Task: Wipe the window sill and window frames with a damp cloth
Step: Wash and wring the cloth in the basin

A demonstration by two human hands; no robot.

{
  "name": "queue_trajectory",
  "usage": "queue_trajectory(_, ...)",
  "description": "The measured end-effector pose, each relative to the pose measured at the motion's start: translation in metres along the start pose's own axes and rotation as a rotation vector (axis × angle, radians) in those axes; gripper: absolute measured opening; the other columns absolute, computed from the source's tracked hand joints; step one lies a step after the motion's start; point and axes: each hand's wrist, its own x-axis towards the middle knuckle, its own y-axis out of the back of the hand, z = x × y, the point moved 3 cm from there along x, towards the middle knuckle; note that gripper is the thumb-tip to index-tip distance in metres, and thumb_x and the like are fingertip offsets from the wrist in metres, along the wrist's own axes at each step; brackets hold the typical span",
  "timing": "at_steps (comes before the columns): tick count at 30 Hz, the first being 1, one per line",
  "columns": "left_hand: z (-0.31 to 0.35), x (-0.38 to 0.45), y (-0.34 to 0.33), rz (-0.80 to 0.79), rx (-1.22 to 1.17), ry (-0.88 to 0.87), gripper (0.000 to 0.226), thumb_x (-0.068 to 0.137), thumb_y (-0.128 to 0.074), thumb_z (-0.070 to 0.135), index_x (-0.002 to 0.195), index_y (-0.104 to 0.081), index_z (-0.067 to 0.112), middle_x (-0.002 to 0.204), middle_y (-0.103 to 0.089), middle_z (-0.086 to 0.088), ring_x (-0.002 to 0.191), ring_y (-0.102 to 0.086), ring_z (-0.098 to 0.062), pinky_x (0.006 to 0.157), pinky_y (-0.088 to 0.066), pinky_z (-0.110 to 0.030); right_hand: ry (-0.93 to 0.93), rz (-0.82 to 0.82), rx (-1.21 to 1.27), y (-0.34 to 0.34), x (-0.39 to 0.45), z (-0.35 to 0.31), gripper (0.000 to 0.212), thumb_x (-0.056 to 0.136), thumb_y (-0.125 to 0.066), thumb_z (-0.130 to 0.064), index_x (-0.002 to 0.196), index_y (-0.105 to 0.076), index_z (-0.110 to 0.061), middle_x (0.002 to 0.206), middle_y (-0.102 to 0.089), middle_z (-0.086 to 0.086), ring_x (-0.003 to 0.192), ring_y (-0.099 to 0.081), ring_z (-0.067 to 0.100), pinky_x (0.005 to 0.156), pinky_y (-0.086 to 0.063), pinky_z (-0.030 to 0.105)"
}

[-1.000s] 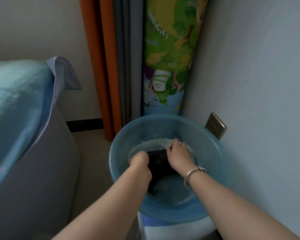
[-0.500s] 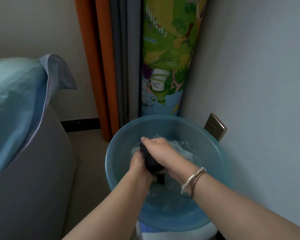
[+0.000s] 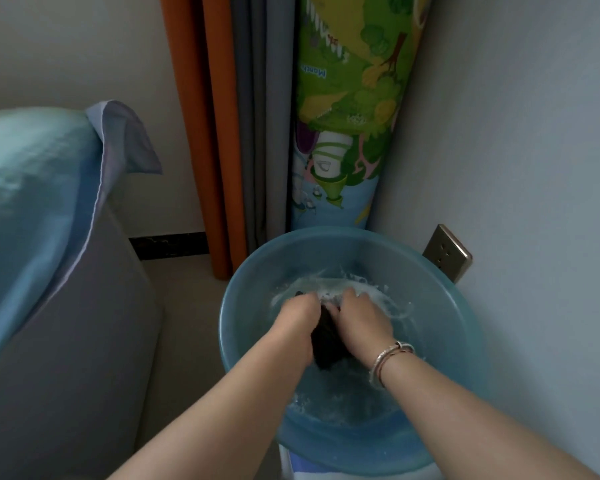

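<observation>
Cloth: dark, soaked, so likely limp, heavy with water and slick. Best taken as a bunched wad with both fists, not by a corner. It sits between the two hands, wedged against both palms, low in the blue basin over the splashing water. Left hand is curled round the cloth's left side; right hand is curled round its right side, knuckles up, bracelet at the wrist. Wall socket sits beyond the right hand, near the basin rim: splash risk.
</observation>
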Motion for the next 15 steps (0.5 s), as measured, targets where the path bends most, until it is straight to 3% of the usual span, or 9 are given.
queue_trajectory(3,0.006,-0.003,0.007,0.171,0.64,-0.138,0.05,0.095,-0.041,0.014,0.142,-0.027,0.0,0.143,-0.038,-0.02,0.129,-0.042,-0.036,0.107,-0.037,-0.041,-0.065,0.057,-0.149,0.008,0.005,0.014,0.047,0.099,-0.031,-0.045,0.137,-0.033,-0.017,0.138,-0.034,0.014,0.122,-0.041,0.035,0.091,-0.042,0.04)
queue_trajectory(5,0.004,-0.007,0.011,0.236,1.036,-0.175,0.064,0.094,-0.041,0.013,0.147,-0.006,0.008,0.152,-0.013,-0.016,0.138,-0.024,-0.036,0.111,-0.026,-0.04,-0.079,0.033,-0.276,0.012,0.003,0.022,0.054,0.097,-0.028,-0.052,0.14,-0.029,-0.019,0.143,-0.028,0.014,0.124,-0.04,0.037,0.096,-0.04,0.041)
queue_trajectory(7,-0.001,-0.014,0.009,0.18,1.162,-0.295,0.081,0.089,-0.046,0.007,0.15,0.006,0.021,0.157,0.011,-0.005,0.144,-0.002,-0.036,0.116,-0.015,-0.044,-0.055,-0.061,-0.304,0.005,0.002,0.024,0.057,0.097,-0.029,-0.052,0.143,-0.024,-0.019,0.147,-0.024,0.017,0.121,-0.046,0.036,0.093,-0.042,0.04)
queue_trajectory(9,-0.009,-0.017,0.006,0.037,1.316,-0.404,0.094,0.083,-0.05,0.003,0.15,0.012,0.028,0.157,0.02,0.005,0.144,0.017,-0.035,0.118,-0.001,-0.047,-0.04,-0.181,-0.174,-0.004,0.003,0.019,0.053,0.099,-0.033,-0.045,0.143,-0.026,-0.015,0.143,-0.034,0.018,0.115,-0.052,0.033,0.087,-0.045,0.037)
queue_trajectory(12,-0.014,-0.01,0.006,-0.111,1.374,-0.429,0.105,0.078,-0.066,0.024,0.149,0.012,0.03,0.16,0.005,0.002,0.143,0.024,-0.031,0.118,0.007,-0.046,-0.132,-0.316,0.382,-0.001,0.001,0.006,0.039,0.098,-0.04,-0.039,0.124,-0.05,-0.012,0.107,-0.06,0.009,0.091,-0.06,0.026,0.068,-0.049,0.03)
queue_trajectory(13,-0.014,-0.006,0.006,-0.127,1.347,-0.429,0.109,0.073,-0.071,0.034,0.15,0.006,0.029,0.16,-0.004,-0.001,0.145,0.017,-0.03,0.119,0.004,-0.047,-0.198,-0.345,0.625,0.005,-0.002,0.001,0.033,0.098,-0.043,-0.04,0.116,-0.055,-0.015,0.098,-0.062,0.007,0.087,-0.06,0.024,0.066,-0.049,0.029)
queue_trajectory(15,-0.009,0.003,0.007,-0.085,1.201,-0.523,0.101,0.061,-0.074,0.048,0.145,-0.022,0.031,0.149,-0.036,0.0,0.145,-0.017,-0.026,0.118,-0.016,-0.046,-0.24,-0.324,0.971,0.018,-0.005,-0.009,0.03,0.095,-0.05,-0.043,0.112,-0.057,-0.02,0.101,-0.064,0.007,0.094,-0.062,0.023,0.08,-0.053,0.034)
